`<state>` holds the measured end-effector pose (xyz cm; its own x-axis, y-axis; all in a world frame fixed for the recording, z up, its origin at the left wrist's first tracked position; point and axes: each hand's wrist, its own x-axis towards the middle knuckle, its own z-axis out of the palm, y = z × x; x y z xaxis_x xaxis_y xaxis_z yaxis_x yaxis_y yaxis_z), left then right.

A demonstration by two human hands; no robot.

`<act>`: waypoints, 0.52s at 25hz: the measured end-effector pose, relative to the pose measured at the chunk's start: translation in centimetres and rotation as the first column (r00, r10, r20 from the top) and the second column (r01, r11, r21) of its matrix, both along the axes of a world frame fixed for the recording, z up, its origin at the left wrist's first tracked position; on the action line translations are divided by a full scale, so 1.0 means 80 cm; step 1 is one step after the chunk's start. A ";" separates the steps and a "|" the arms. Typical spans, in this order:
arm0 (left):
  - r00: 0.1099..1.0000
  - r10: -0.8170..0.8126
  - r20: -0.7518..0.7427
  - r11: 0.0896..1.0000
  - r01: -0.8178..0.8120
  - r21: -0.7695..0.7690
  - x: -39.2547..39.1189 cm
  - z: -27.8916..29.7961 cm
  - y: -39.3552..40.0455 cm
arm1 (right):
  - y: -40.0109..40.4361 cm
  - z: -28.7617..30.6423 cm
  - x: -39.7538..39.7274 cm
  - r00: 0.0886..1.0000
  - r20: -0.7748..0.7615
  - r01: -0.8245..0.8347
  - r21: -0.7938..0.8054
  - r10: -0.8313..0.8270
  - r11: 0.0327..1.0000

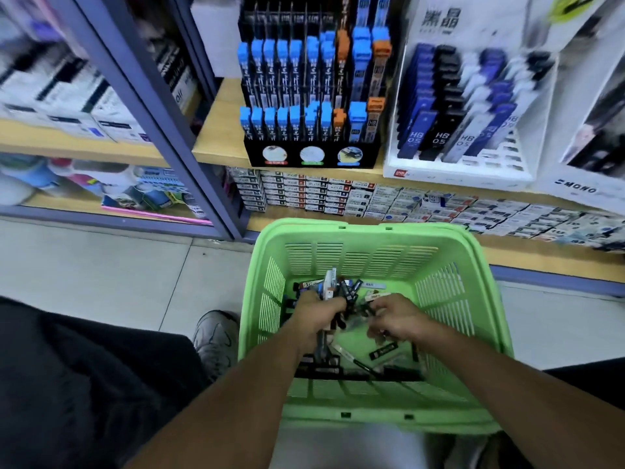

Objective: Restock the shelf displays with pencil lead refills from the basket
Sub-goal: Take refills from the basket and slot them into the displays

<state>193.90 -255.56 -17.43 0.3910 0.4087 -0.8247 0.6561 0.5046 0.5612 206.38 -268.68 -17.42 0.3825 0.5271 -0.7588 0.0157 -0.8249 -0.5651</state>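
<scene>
A green plastic basket [449, 299] sits low in front of the shelf, with several loose pencil lead refills [382, 352] on its bottom. Both my hands are inside it. My left hand [318, 316] grips a bundle of lead refill packs [338, 286] that stick up out of the fist. My right hand [394, 319] hovers over the loose refills with its fingers curled down; what they pinch is hidden. On the shelf above stand a black lead refill display [311, 154] with blue and orange caps and a white lead refill display [456, 167] of dark HB 0.5 cases.
A purple-grey shelf upright [145, 106] slants at the left. Stacked small boxes [338, 194] fill the lower shelf behind the basket. A white MONO display [575, 189] stands at far right. My grey shoe [213, 340] rests on the tiled floor left of the basket.
</scene>
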 end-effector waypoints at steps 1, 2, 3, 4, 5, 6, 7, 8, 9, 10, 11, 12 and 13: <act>0.999 -0.051 -0.001 0.998 0.051 0.024 0.000 0.016 -0.001 | -0.004 0.008 0.002 0.999 0.012 -0.038 -0.003 0.038 0.999; 0.996 -0.083 0.007 0.996 0.083 0.039 0.001 0.028 -0.003 | -0.009 0.018 0.004 0.997 0.023 -0.069 0.001 0.069 0.998; 0.994 -0.109 0.014 0.994 0.108 0.031 0.002 0.035 -0.004 | -0.013 0.027 0.007 0.995 0.040 -0.096 0.008 0.096 0.995; 0.988 -0.155 0.019 0.988 0.154 0.033 0.003 0.046 -0.006 | -0.015 0.036 0.011 0.991 0.062 -0.123 0.015 0.122 0.992; 0.983 -0.178 0.042 0.984 0.176 0.028 0.005 0.055 -0.007 | -0.014 0.044 0.013 0.987 0.082 -0.141 0.022 0.138 0.990; 0.981 -0.186 0.060 0.982 0.184 0.036 0.008 0.062 -0.007 | -0.012 0.052 0.016 0.984 0.107 -0.146 0.022 0.143 0.989; 0.977 -0.197 0.081 0.980 0.194 0.045 0.011 0.074 -0.007 | -0.010 0.065 0.020 0.982 0.132 -0.138 0.026 0.134 0.990; 0.970 -0.230 0.079 0.972 0.225 0.063 0.013 0.093 -0.009 | -0.008 0.078 0.023 0.981 0.155 -0.120 0.036 0.113 0.992; 0.966 -0.245 0.088 0.968 0.238 0.078 0.016 0.112 -0.010 | -0.007 0.092 0.026 0.982 0.170 -0.093 0.054 0.082 0.994; 0.964 -0.250 0.089 0.966 0.243 0.089 0.021 0.128 -0.010 | -0.006 0.106 0.030 0.982 0.181 -0.062 0.081 0.046 0.995; 0.966 -0.246 0.084 0.967 0.238 0.094 0.025 0.145 -0.008 | -0.005 0.121 0.033 0.983 0.181 -0.026 0.117 0.005 0.993; 0.965 -0.247 0.090 0.966 0.239 0.098 0.027 0.161 -0.006 | -0.004 0.136 0.036 0.985 0.168 0.012 0.162 -0.039 0.987; 0.966 -0.239 0.093 0.968 0.231 0.097 0.029 0.173 -0.003 | -0.004 0.149 0.038 0.987 0.145 0.042 0.210 -0.074 0.977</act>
<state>196.23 -255.77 -3.56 0.5658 0.3616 -0.7410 0.6866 0.2910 0.6662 209.41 -268.98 -5.50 0.5194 0.6390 -0.5674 0.0695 -0.6934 -0.7172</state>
